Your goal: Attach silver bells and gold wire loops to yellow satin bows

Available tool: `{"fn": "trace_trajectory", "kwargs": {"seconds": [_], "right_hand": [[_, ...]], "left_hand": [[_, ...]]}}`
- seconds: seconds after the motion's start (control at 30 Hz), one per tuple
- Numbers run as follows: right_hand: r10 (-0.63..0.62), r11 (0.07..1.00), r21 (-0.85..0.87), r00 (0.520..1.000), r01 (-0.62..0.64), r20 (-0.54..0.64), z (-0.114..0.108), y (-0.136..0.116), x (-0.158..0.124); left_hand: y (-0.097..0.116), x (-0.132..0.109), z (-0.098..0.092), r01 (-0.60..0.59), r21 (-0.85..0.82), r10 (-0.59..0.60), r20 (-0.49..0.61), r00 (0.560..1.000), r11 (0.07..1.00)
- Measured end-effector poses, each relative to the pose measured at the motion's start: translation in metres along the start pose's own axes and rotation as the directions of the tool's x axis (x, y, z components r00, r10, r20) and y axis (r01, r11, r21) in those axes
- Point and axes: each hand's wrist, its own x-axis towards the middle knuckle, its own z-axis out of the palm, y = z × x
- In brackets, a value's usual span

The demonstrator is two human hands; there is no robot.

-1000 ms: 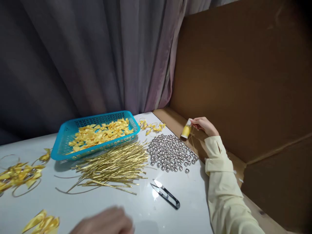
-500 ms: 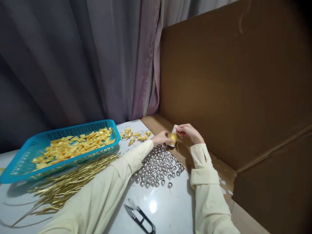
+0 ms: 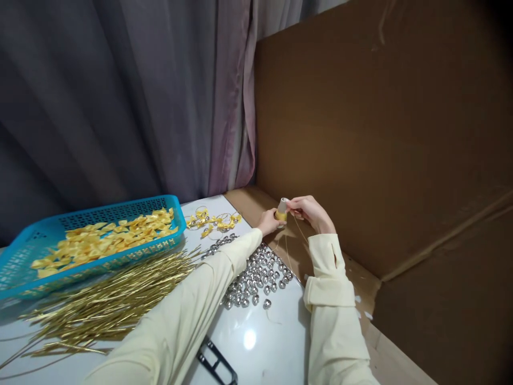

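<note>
A small spool of yellow thread [image 3: 281, 213] with a pale cone top is held up over the table's far right corner. My left hand [image 3: 269, 221] is closed around its lower part. The fingers of my right hand [image 3: 306, 209] pinch at the top of the spool, and loose thread hangs below them. Silver heart-shaped beads [image 3: 260, 270] lie in a pile under and beside my left forearm. Yellow bows with silver beads and looped thread [image 3: 218, 220] rest behind the pile.
At the left, a blue basket [image 3: 179, 222] holds yellow ribbon pieces, with gold stems [image 3: 116, 299] in front. Black thread snips [image 3: 217, 361] lie near the front edge, partly under my left sleeve. Cardboard [image 3: 360, 133] stands on the right, a curtain [image 3: 160, 107] behind.
The spool has tipped, its top now turned more toward me. My left forearm has shifted over the beads and now covers the snips' blades. The view has turned slightly right.
</note>
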Motion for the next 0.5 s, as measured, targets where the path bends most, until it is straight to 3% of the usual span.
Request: {"fn": "trace_trajectory", "kwargs": {"seconds": [0.13, 0.27, 0.4, 0.5], "right_hand": [[-0.107, 0.993, 0.059, 0.994, 0.105, 0.029, -0.005, -0.016, -0.014], [-0.222, 0.968, 0.137, 0.973, 0.212, 0.067, -0.003, -0.039, -0.033], [-0.278, 0.952, 0.171, 0.95, 0.253, 0.143, 0.006, -0.061, -0.049], [-0.286, 0.952, 0.176, 0.931, 0.249, 0.229, 0.02, -0.074, -0.056]], "left_hand": [[0.006, -0.01, -0.02, -0.024, 0.019, 0.026, -0.106, 0.994, 1.0], [0.031, -0.037, -0.063, -0.134, -0.012, 0.13, -0.182, 0.975, 0.991], [0.067, -0.083, -0.108, -0.309, -0.059, 0.305, -0.06, 0.95, 0.949], [0.087, -0.121, -0.127, -0.361, -0.06, 0.365, 0.075, 0.928, 0.931]]}}
